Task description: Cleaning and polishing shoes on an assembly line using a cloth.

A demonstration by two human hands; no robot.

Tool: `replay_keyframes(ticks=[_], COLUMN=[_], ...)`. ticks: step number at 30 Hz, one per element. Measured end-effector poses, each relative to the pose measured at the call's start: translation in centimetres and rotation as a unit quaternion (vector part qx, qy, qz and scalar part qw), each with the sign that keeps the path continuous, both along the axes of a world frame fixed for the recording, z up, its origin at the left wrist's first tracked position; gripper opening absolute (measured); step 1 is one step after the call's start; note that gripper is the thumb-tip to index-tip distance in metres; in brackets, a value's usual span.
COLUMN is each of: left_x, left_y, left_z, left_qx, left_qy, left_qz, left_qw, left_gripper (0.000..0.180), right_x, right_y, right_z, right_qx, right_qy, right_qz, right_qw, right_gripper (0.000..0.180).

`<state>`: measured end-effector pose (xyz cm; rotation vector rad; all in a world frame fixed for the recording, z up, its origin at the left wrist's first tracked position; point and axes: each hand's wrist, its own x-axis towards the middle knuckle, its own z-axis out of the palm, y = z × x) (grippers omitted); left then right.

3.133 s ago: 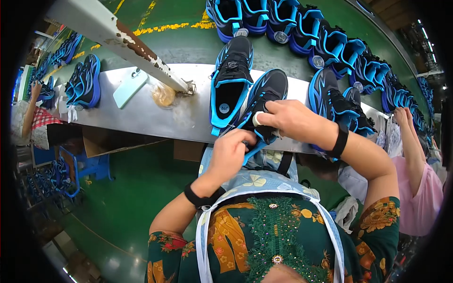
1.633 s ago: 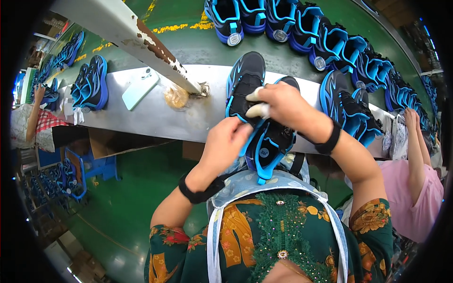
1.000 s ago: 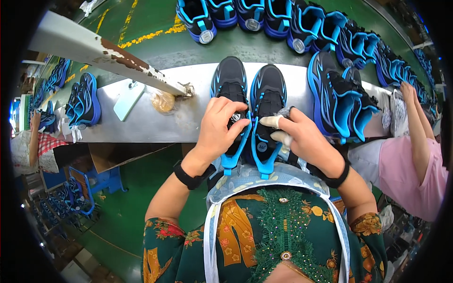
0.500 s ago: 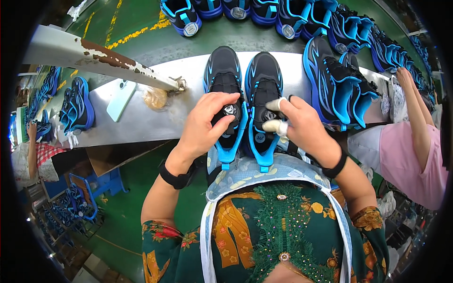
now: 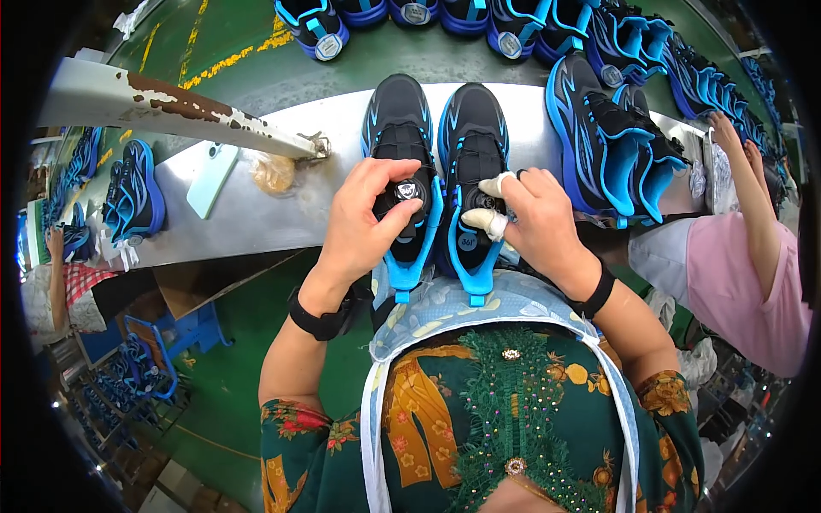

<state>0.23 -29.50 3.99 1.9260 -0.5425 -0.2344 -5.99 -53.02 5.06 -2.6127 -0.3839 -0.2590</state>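
Note:
Two black and blue sneakers stand side by side at the bench edge in front of me, toes pointing away: a left one and a right one. Each has a round lacing dial on its tongue. My left hand closes thumb and fingers around the left shoe's dial. White covers wrap the thumb and a finger of my right hand, which closes on the right shoe's dial, partly hidden by the fingers.
Another pair of sneakers stands to the right, with a long row of similar shoes beyond. A chipped white metal bar, a pale green phone and a yellowish lump are left. Co-workers' arms show at both sides.
My left thumb has shifted up, nearer the dial's face. The fingers of my right hand have closed in slightly at the other dial. The view has moved a little; both shoes stay in place.

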Motion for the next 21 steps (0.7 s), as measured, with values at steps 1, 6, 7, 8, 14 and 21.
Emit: replay_keyframes(ticks=[1, 6, 7, 8, 14, 21], left_x=[0.0, 0.2, 0.3, 0.2, -0.3, 0.3], left_y=[0.1, 0.1, 0.0, -0.2, -0.1, 0.2], left_z=[-0.1, -0.2, -0.1, 0.0, -0.4, -1.5], left_qx=[0.002, 0.004, 0.005, 0.003, 0.072, 0.084], left_qy=[0.002, -0.013, -0.007, -0.008, -0.023, -0.034], left_qz=[0.000, -0.005, -0.005, -0.006, 0.023, -0.011], left_qw=[1.000, 1.000, 1.000, 1.000, 0.997, 0.996], left_gripper=[0.035, 0.033, 0.032, 0.032, 0.045, 0.056], right_x=[0.2, 0.5, 0.4, -0.1, 0.1, 3.2], right_y=[-0.2, -0.4, -0.5, -0.1, -0.1, -0.7], right_z=[0.0, 1.0, 0.2, -0.3, 0.3, 2.6], right_qx=[0.001, 0.047, -0.005, 0.002, 0.023, 0.076], right_qy=[-0.001, 0.046, 0.005, -0.029, -0.011, 0.063], right_qz=[0.000, 0.035, 0.032, 0.000, -0.003, 0.019], right_qw=[1.000, 0.997, 0.999, 1.000, 1.000, 0.995], right_gripper=[0.034, 0.035, 0.036, 0.035, 0.034, 0.030])
